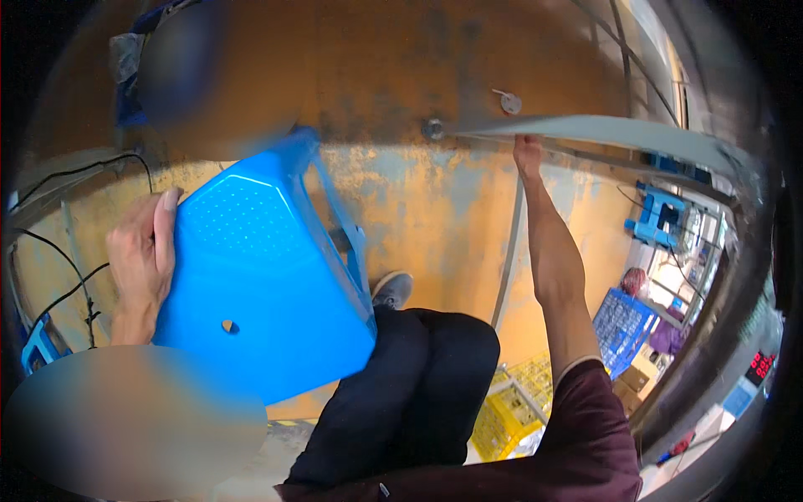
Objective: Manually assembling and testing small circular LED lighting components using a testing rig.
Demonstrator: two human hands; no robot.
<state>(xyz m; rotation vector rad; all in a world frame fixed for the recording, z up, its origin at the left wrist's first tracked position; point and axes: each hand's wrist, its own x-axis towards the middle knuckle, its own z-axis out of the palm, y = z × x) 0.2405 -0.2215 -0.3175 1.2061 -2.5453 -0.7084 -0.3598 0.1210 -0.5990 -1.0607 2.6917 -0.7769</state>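
- Blue plastic stool sat tilted at centre left; your left hand clasped its edge, fingers wrapped.
- Your right hand, upper centre, closed around a grey rail.
- Risk, judged: one-handed edge hold could let the stool slip onto your shoe.

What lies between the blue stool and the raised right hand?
In the head view, only bare rusty orange metal wall lies between the blue stool and the right hand, with a round bolt head near the top.

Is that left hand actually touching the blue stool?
Touching. The head view shows the left hand gripping the edge of the blue stool, fingers wrapped onto its seat.
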